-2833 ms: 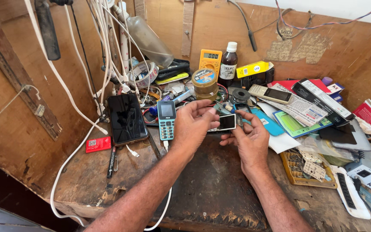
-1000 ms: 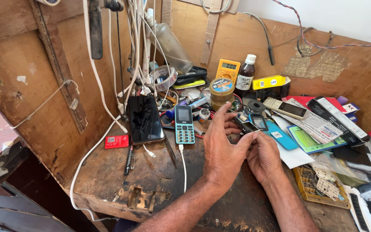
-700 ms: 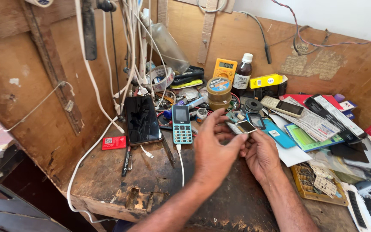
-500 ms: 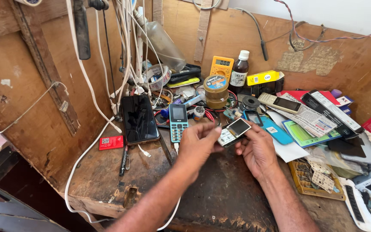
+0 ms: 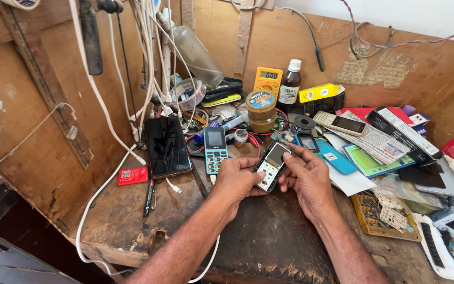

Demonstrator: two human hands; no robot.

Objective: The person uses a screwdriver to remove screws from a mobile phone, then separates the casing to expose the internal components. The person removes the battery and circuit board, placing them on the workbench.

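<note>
A small keypad phone (image 5: pixel 271 165) with a white keypad and a dark screen is held over the dark bench mat, tilted with its screen end away from me. My left hand (image 5: pixel 237 180) grips its lower left side. Fingers of my right hand (image 5: pixel 308 178) press on its right edge and top. Just left of my hands a teal keypad phone (image 5: pixel 215 149) lies on the bench with a white cable at its lower end. Further left a black smartphone (image 5: pixel 167 146) lies face up.
Hanging cables (image 5: pixel 148 58) and a tape roll (image 5: pixel 190 92) crowd the back left. A yellow multimeter (image 5: pixel 268 80), a dark bottle (image 5: pixel 289 87) and a round tin (image 5: pixel 261 110) stand behind. Phones, boxes and papers cover the right, with a tray of small parts (image 5: pixel 384 214).
The small keypad phone has been lifted and turned face up between both hands and drawn closer to me. The camera view has shifted slightly.
</note>
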